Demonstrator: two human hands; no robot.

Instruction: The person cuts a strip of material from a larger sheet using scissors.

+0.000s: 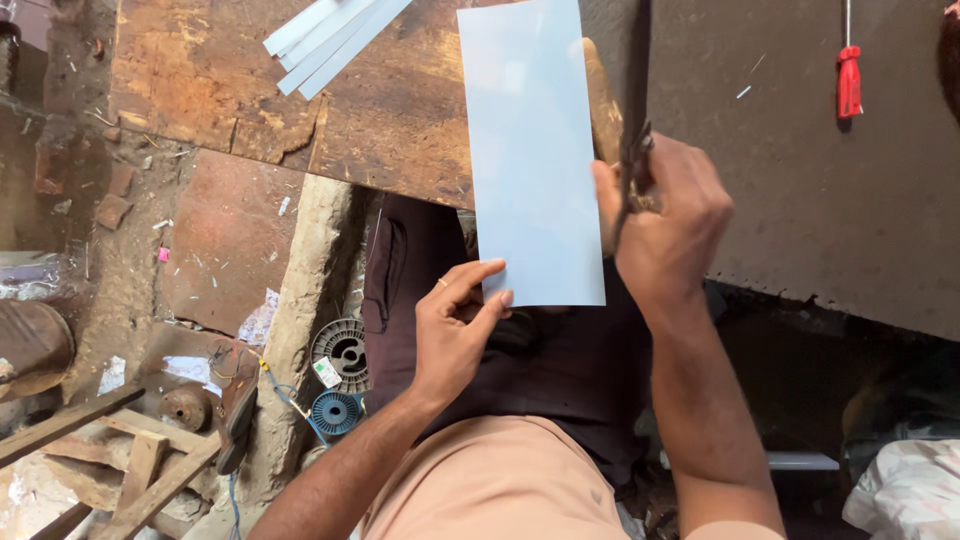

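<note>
Down by your feet, on the dirty floor (230, 240), lie two round spools (342, 345), some bits of wood (140, 465) and a rusty can (30, 345). Closer up, your left hand (455, 325) pinches the bottom corner of a long pale blue sheet (530, 150), thumb on one side and fingers curled on the other. Your right hand (670, 215) is wrapped tight around dark shears (632, 130) at the sheet's right edge. The sheet stands over the front edge of the worn wooden bench (200, 70). Farther back, thin pale strips (330, 35) lie on the bench, and a red-handled screwdriver (849, 75) rests well off to the right.
</note>
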